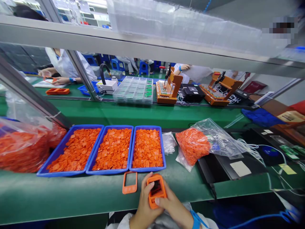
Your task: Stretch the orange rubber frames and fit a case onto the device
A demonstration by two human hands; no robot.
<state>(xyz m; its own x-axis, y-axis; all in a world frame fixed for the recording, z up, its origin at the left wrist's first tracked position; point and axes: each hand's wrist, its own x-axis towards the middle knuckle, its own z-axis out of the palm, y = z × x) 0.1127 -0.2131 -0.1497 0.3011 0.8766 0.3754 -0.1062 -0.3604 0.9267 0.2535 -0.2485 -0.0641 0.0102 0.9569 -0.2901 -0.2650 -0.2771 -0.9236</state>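
Observation:
Between my two hands is a small orange handheld device case (159, 190) with a dark screen window, held above the front edge of the green bench. My left hand (145, 200) wraps its left side, the thumb beside the screen. My right hand (172, 203) grips the right side, its thumb pressed on the lower part below the screen. An orange rectangular frame (130, 190) with a large opening lies flat on the bench, just left of my hands. Behind it stands a blue tray (148, 170) full of small orange plastic parts.
Two more blue trays (108, 172) (62, 174) of orange parts stand leftward, near a big plastic bag (23, 149). Right are a bag of orange parts (193, 144), a black box (228, 170) and cables. Orange fixtures (166, 95) and a co-worker (69, 68) are across the bench.

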